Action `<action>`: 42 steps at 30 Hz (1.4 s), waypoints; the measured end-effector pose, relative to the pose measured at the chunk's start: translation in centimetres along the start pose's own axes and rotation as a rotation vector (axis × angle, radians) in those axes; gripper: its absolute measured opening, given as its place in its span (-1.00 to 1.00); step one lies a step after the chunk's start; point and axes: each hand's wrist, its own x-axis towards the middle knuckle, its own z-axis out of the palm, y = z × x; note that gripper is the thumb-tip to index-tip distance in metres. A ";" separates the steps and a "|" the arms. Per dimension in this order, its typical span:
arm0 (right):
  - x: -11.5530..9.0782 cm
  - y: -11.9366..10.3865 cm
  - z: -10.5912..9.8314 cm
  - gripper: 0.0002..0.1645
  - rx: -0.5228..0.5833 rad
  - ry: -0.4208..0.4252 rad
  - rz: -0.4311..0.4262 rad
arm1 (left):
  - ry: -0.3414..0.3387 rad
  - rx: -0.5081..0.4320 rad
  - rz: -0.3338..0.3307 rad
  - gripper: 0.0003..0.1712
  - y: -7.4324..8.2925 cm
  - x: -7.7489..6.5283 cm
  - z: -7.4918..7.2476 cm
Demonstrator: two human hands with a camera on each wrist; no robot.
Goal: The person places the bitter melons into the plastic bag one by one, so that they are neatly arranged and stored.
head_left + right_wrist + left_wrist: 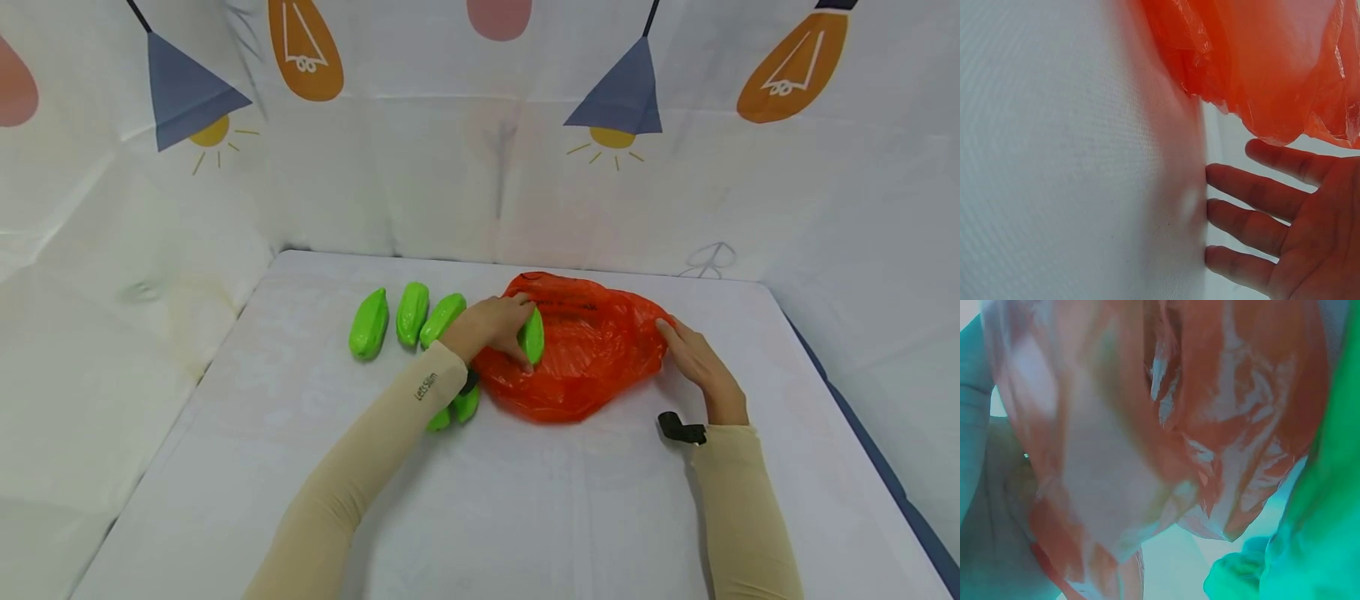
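A crumpled red plastic bag point(592, 358) lies on the table between both hands. At its left side my left hand point(497, 325) grips a glossy green ridged fruit point(533, 337) between thumb and fingers, against the bag. My right hand point(697, 362) pinches the bag's right edge, its other fingers spread. In the right wrist view those fingers point(1254, 194) extend below the hanging red film point(1279, 69); the thumb is hidden there. The left wrist view shows red film point(1235, 394) close up, with green fruit point(1310, 537) at the right.
Similar green fruits lie left of the bag: one at the far left point(369, 325), another beside it point(412, 313), and a third point(444, 318) by the left hand. More point(466, 403) show partly under the left wrist. The white table point(525, 517) meets a printed curtain point(450, 167) behind.
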 end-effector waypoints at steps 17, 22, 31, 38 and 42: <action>-0.1 0.0 0.1 0.04 -0.010 0.009 -0.024 | 0.137 -0.101 0.054 0.25 -1.2 -1.7 -0.9; -0.2 0.0 0.0 0.03 -0.012 0.014 -0.031 | 0.149 -0.138 0.047 0.25 -1.5 -2.7 -1.3; -0.5 -0.1 -0.2 0.04 0.001 -0.008 -0.004 | 0.179 -0.170 0.037 0.32 -2.4 -3.8 -1.3; -0.6 -0.2 -0.1 0.07 0.025 -0.023 0.002 | 0.197 -0.166 0.031 0.32 -3.0 -4.6 -1.5; -0.6 -0.3 -0.1 0.06 0.023 -0.026 0.004 | 0.194 -0.161 0.033 0.31 -3.2 -5.2 -1.4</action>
